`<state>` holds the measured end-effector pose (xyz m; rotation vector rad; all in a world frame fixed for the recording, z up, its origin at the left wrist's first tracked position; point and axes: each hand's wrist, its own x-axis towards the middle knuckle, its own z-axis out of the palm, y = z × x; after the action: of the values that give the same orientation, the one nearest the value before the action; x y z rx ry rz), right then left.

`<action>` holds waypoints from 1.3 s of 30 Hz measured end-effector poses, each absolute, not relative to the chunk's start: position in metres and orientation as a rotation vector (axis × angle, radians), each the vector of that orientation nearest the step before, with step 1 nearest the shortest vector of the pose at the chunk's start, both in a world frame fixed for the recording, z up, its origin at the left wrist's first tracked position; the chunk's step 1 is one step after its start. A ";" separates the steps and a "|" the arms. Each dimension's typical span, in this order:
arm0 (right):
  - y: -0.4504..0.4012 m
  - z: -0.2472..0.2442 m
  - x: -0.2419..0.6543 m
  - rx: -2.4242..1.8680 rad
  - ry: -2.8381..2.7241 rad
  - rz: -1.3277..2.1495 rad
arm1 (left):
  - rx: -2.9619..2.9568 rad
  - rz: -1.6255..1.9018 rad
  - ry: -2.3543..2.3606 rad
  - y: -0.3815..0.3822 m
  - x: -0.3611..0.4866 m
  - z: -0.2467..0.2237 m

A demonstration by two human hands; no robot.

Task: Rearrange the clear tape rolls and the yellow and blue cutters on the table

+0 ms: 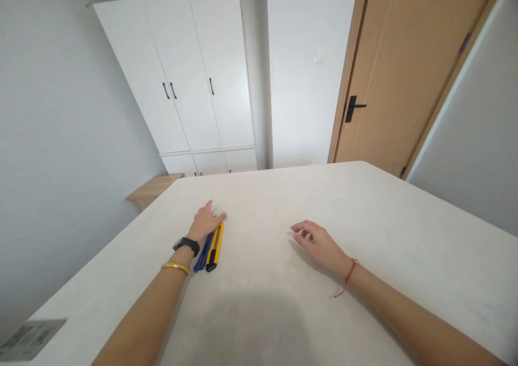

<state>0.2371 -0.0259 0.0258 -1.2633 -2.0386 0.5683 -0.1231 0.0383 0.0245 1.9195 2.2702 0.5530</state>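
Observation:
My left hand [206, 221] lies on the white tabletop [259, 247], its fingertips over a small whitish, translucent object [219, 211] that they partly hide. Just below that hand, a yellow utility knife [215, 247] and a blue utility knife [204, 251] lie side by side, almost touching each other and angled toward me. My right hand [319, 242] rests farther right with its fingers loosely curled and apart, holding nothing. A gold bangle circles my left wrist's forearm below a black watch, and a red string hangs from my right wrist.
A grey printed card [30, 340] lies at the table's near left corner. Past the far edge stand a white cupboard [174, 74], a wooden shelf [154, 189] and a wooden door [408, 74] with a black handle. Walls flank the table.

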 end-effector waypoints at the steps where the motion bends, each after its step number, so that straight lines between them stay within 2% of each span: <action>1: -0.025 0.025 0.237 -1.266 -2.039 0.563 | 1.934 0.493 2.263 0.042 -0.120 0.024; 11: -0.027 0.028 0.236 -1.251 -2.054 0.561 | 2.262 0.420 1.962 0.051 -0.065 0.034; 19: -0.019 0.020 0.242 -1.279 -2.045 0.545 | 2.435 0.585 1.096 0.028 0.019 0.033; 21: -0.019 0.018 0.243 -1.281 -2.056 0.521 | 2.419 0.571 1.125 0.022 0.015 0.034; 24: -0.019 0.019 0.244 -1.284 -2.083 0.519 | 2.347 0.482 1.492 0.009 -0.018 0.037; 27: -0.019 0.020 0.243 -1.301 -2.133 0.548 | 2.138 0.220 1.978 -0.014 -0.065 0.035; 30: -0.018 0.020 0.240 -1.335 -2.168 0.527 | 1.953 -0.006 2.186 -0.041 -0.096 0.025; 34: -0.016 0.017 0.236 -1.363 -2.175 0.476 | 2.055 0.008 2.075 -0.061 -0.093 0.012; 39: -0.020 0.018 0.237 -1.409 -2.168 0.450 | 2.147 0.175 1.730 -0.055 -0.040 0.019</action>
<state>0.2369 -0.0201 0.0182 -1.4094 -2.1679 0.4501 -0.0404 -0.0554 0.0189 2.1474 1.7298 0.1752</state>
